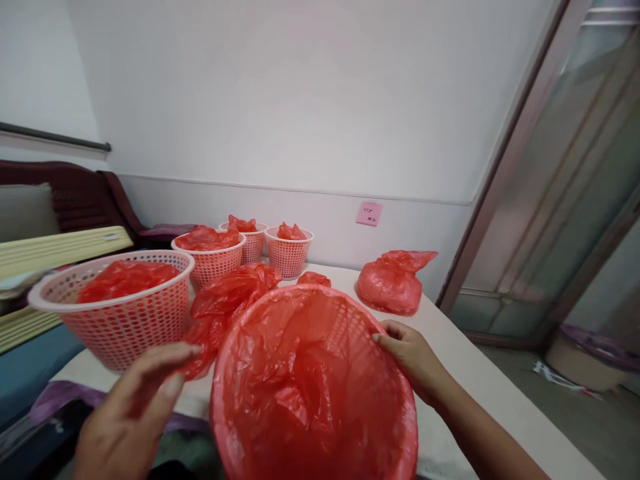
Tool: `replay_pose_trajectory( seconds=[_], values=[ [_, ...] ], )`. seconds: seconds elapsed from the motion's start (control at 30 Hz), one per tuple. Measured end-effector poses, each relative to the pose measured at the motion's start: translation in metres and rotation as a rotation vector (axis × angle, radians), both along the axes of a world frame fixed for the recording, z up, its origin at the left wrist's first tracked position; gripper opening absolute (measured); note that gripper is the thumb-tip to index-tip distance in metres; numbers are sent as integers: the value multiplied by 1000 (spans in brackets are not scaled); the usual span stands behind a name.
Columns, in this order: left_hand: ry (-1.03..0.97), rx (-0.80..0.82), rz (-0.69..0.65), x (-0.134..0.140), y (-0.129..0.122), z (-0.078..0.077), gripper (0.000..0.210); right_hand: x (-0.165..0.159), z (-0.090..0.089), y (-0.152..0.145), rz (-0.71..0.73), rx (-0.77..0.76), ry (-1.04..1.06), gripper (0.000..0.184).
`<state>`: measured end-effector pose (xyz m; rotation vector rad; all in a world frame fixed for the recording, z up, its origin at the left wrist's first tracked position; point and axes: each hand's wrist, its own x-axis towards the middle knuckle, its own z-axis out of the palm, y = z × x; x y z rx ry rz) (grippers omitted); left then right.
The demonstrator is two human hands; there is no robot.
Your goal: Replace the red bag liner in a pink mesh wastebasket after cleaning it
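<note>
A plastic basket lined with a thin red plastic bag is tilted with its mouth toward me. The bag is folded over the rim all round. My right hand grips the basket's right rim, thumb on the inside edge. My left hand is off to the left, apart from the basket, its thumb and fingers spread with nothing between them. Just beyond it a crumpled red plastic bag lies on the table, beside a large pink perforated basket with red plastic inside.
Pink baskets holding red bags stand at the back left of the white table. A knotted red bag lies at the back right. A pink note sticks to the wall. A bin stands on the floor at right.
</note>
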<state>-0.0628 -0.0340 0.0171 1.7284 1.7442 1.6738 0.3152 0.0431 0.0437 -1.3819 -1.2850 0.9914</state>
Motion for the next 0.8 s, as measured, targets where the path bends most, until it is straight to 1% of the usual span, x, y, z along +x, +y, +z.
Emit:
replay_pose_trajectory(
  seconds=[0.03, 0.07, 0.1, 0.13, 0.17, 0.23, 0.33, 0.43, 0.5, 0.6, 0.67, 0.8],
  values=[
    [-94, -106, -54, -2, 9, 9, 35, -1, 1, -1, -2, -2, -13, 23],
    [-216, -131, -60, -3, 19, 18, 40, -2, 1, -3, -7, 4, -38, 23],
    [-273, -136, -96, -3, 29, 26, 42, -4, 1, -7, -13, 20, -70, 23],
    [-274, -128, -138, -2, 38, 33, 43, -5, 0, -12, -16, 43, -108, 23],
    [-232, -115, -175, 0, 45, 40, 42, -7, -1, -18, -14, 71, -147, 24],
    [-76, -117, -288, 9, 56, 52, 38, -10, -6, -34, -10, 133, -225, 26],
    [114, -190, -500, 33, 61, 70, 37, -14, -17, -57, -21, 234, -321, 30],
    [235, -279, -660, 59, 62, 86, 46, -18, -24, -73, -20, 323, -389, 27],
    [296, -352, -736, 72, 64, 91, 48, -21, -26, -81, 9, 342, -412, 24],
    [379, -378, -808, 81, 66, 91, 32, -26, -26, -89, -5, 351, -399, 22],
    [403, -343, -818, 84, 68, 89, 24, -28, -27, -93, -37, 373, -387, 21],
    [426, -318, -778, 86, 68, 87, 21, -23, -34, -95, 4, 425, -441, 18]
  ],
)
